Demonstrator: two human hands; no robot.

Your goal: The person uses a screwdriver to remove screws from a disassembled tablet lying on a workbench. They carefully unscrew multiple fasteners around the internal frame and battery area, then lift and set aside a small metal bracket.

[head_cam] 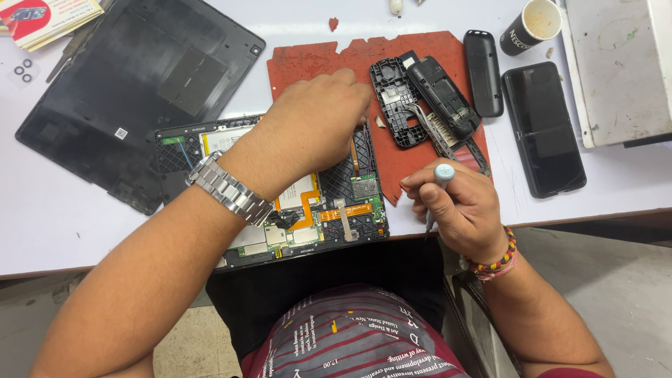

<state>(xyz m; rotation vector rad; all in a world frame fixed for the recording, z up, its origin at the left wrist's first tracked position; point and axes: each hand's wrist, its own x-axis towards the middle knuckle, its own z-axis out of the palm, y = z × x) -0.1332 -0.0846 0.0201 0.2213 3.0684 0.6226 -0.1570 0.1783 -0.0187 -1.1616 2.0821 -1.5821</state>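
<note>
White laminate worktop point(63, 210) carries everything; its near edge runs across at 6 o'clock, against the person's lap.

Black tablet back cover point(133, 91), removed, lies inner face up at 10 o'clock, pushed aside so it leaves the middle free.

Red rubber mat point(308, 59), ragged at the edges, sits at 12 o'clock; it probably serves as a non-slip pad for small parts.

Opened tablet point(336, 203) lies at centre, overhanging the near edge slightly. Battery, green boards and orange flex cables are exposed.

Dark smartphone point(544, 126) lies screen up at 3 o'clock, just off the mat. Beside it is a small black rear cover point(483, 70), and a stripped keypad phone point(442, 96) rests on its own frame on the mat, with metal tweezers point(428, 129) laid across.

Left hand point(315, 119), steel watch at the wrist, is closed and pressed down on the tablet's upper edge at 12 o'clock. Fingertips are curled under, so whether they pinch anything I cannot tell. Likely it steadies the chassis.

Right hand point(462, 206) is clamped on a thin screwdriver point(441, 183), pale cap uppermost, tip pointing down off the tablet's right side at 4 o'clock, held clear.

Paper cup point(533, 26) stands at 1 o'clock.
</note>
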